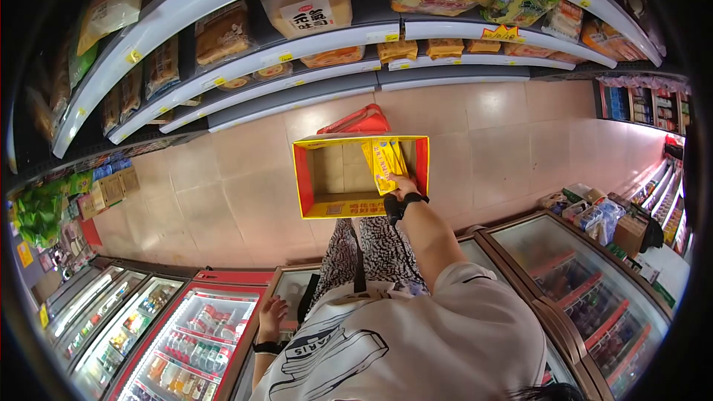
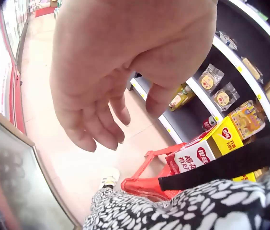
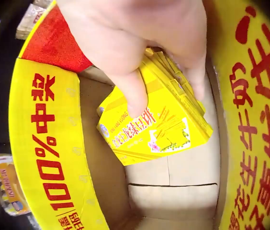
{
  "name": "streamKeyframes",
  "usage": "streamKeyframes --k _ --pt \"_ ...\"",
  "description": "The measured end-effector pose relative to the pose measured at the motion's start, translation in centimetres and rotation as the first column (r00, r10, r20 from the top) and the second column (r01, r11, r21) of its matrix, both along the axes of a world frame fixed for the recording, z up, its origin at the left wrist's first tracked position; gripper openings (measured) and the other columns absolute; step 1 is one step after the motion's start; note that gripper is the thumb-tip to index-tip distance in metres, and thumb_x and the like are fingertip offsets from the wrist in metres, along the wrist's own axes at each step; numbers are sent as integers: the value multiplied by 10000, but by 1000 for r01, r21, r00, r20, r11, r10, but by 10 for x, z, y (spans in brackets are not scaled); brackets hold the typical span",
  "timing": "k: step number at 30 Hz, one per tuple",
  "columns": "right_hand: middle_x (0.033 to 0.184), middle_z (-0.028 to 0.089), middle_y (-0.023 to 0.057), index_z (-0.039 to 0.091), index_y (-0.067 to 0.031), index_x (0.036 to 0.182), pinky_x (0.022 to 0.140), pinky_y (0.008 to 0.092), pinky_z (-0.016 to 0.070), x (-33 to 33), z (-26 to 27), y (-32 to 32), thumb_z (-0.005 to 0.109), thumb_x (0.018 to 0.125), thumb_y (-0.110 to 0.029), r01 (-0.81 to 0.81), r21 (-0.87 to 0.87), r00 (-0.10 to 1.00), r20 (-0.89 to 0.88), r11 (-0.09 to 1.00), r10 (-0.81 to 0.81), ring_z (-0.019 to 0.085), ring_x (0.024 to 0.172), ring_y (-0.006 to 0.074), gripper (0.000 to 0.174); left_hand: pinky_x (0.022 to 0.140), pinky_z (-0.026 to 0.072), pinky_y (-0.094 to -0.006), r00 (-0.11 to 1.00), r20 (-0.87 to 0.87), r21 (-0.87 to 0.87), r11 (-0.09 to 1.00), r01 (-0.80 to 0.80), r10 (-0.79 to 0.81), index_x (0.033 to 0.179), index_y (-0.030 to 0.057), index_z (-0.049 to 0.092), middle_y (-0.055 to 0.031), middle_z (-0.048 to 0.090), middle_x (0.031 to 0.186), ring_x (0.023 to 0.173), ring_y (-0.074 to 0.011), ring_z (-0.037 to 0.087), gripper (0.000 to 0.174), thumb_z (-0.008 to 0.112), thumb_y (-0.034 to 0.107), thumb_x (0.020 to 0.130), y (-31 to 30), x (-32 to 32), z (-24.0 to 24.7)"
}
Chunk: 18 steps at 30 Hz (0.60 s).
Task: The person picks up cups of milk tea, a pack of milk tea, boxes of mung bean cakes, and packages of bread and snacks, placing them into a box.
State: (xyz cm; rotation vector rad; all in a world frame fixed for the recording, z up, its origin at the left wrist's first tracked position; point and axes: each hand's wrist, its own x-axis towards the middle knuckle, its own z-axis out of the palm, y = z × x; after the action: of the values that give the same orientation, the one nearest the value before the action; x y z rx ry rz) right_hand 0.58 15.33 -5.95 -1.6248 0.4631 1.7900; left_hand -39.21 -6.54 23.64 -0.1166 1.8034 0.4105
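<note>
"How did we hold our left hand point(image 2: 130, 57)?"

"We let it hang above the pale tiled floor point(image 2: 41, 110), fingers loosely bent."

"And below it?"

"We saw our black-and-white patterned trousers point(image 2: 135, 211), one light shoe point(image 2: 109, 177) and a black strap point(image 2: 226, 166)."

"Where was the box point(image 2: 190, 158)?"

"The white-and-yellow one with red lettering was partly behind the strap, just beside a red plastic frame point(image 2: 144, 187). We noticed shelves point(image 2: 185, 119) of packaged food point(image 2: 208, 79) beyond it, and a brown-framed glass panel point(image 2: 17, 163) on the left."

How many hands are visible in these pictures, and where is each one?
2. The right hand grips yellow packets at the open yellow box; the left hand hangs beside the white shirt, empty. Neither is hidden.
</note>
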Motion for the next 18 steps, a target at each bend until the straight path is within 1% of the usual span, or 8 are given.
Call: streamKeyframes --k 4,7,9,10,11,13,16,18 --pt "1012 627 118 534 -40 1113 691 410 527 -1 21 16 569 868 -189 -213 -153 966 115 965 232 640 847 256 289 732 441 -264 999 -23 4 999 49 -49 1105 68 518 -45 615 952 868 -144 588 301 552 217 846 1 4 2" --pt "1011 637 105 525 -43 1140 691 387 510 24 -134 -57 523 894 -268 -229 -165 964 102 959 247 647 833 234 333 726 442 -265 996 -31 0 996 90 -90 1113 64 521 -52 619 955 866 -143 590 312 555 214 842 -8 0 -5" --pt "1037 631 99 520 -36 1151 705 369 506 18 -270 -91 497 904 -293 -792 178 567 569 584 596 644 853 214 357 716 443 -267 995 -20 -38 994 98 -99 1124 59 522 -58 623 960 861 -143 594 328 559 212 836 -14 -2 -8" --pt "1050 628 90 539 -38 1128 714 344 503 24 -303 -102 514 896 -256 -859 110 458 601 501 654 630 888 207 319 708 443 -267 994 -15 -24 994 107 -108 1135 56 520 -62 626 965 856 -142 597 344 565 209 831 -18 -4 -9" --pt "1050 628 90 539 -38 1128 714 344 503 46 -259 -115 514 896 -256 -857 111 462 600 503 654 630 888 207 319 708 443 -267 994 -17 -25 994 110 -111 1135 56 520 -62 626 965 856 -142 597 344 565 209 831 -20 -4 -9" --pt "1036 612 115 594 -94 991 784 333 505 12 -172 -57 793 513 -195 -920 -381 -302 552 -87 777 593 976 219 527 704 442 -266 991 -21 -28 991 133 -134 1134 56 523 -60 627 965 854 -141 597 345 570 204 826 -22 -5 -9" --pt "1074 603 132 586 -47 1056 784 329 495 19 -3 -1 676 701 -106 -920 -344 -349 495 -190 796 592 959 242 371 700 441 -265 991 -17 -19 991 135 -135 1135 57 524 -60 627 967 843 -141 598 347 576 201 823 -18 -3 -5" --pt "1073 599 136 586 -43 1052 809 321 486 17 11 7 688 664 -98 -944 -277 -305 519 -180 799 590 960 250 405 696 440 -266 990 -16 -4 990 142 -142 1130 58 526 -60 627 971 841 -141 598 344 579 200 821 -17 -4 -7"
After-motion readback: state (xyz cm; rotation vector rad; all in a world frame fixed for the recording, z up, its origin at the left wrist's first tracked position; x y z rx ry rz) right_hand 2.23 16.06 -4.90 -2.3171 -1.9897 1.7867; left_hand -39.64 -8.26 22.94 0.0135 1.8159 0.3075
